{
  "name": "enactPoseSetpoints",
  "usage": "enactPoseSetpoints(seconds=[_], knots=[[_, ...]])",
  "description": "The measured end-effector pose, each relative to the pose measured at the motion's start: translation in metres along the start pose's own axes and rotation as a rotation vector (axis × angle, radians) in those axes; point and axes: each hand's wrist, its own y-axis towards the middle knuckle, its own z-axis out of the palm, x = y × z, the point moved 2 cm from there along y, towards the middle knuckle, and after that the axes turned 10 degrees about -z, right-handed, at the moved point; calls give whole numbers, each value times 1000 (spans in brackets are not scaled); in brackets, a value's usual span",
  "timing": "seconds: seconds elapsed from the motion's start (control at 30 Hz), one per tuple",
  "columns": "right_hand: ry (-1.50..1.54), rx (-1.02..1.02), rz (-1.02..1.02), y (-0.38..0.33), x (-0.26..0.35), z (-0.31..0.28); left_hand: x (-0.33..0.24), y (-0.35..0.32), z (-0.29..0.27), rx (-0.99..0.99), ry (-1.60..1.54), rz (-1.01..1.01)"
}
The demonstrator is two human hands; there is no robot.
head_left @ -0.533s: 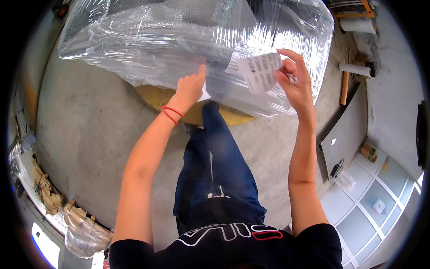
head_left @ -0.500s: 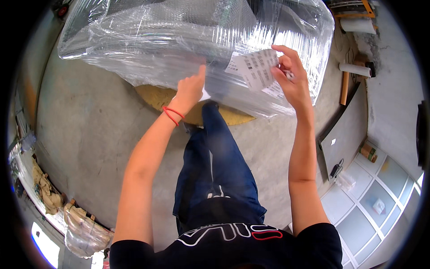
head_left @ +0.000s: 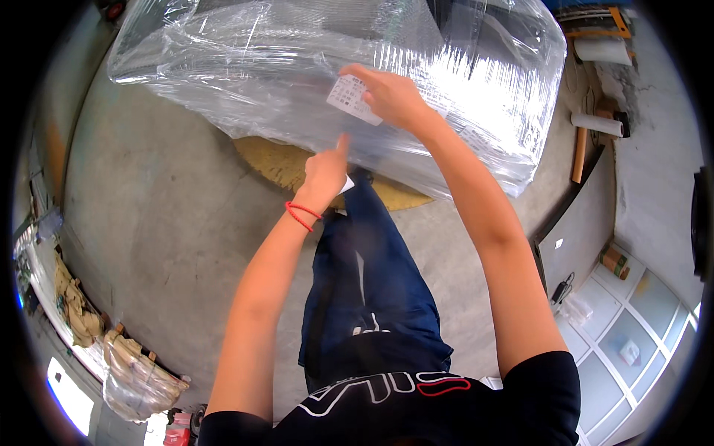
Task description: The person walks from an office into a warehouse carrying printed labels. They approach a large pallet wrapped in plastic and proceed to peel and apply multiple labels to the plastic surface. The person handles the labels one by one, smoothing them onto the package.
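A large bundle [head_left: 245,82] in clear stretch film and bubble wrap stands before me. My right hand [head_left: 398,97] reaches left across its front, fingers on the top edge of a white printed paper label [head_left: 349,98] lying against the film. Index finger and thumb bend over the label; the other fingers are curled out of sight. Lower and to the left, my left hand [head_left: 325,177] has its index finger stretched toward the bundle and the rest folded. From under it sticks the corner of a white paper [head_left: 347,183]; the grip on it is mostly hidden.
Under the bundle shows a yellow round base [head_left: 275,163] on the concrete floor [head_left: 163,245]. At right are a white roll [head_left: 597,124], a brown tube [head_left: 579,154] and a dark panel [head_left: 576,215] by the wall. Wrapped goods [head_left: 137,375] lie at lower left.
My right hand has swung left and slightly up, and the label part it held lifted now lies near the film. My left hand has moved slightly down and right.
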Motion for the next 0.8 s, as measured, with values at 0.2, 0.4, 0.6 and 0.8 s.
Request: enactPoseSetpoints(seconds=[0.2,0.4,0.6,0.8], knots=[[-167,-159,-67,7,-9,23,0,-6,-3,-11,-35,-1],[-314,-79,95,4,7,13,2,-7,-3,0,-26,4],[262,-103,78,7,-6,9,1,-1,0,-24,-55,3],[726,450,202,18,-27,32,-2,-3,-6,-26,-46,14]])
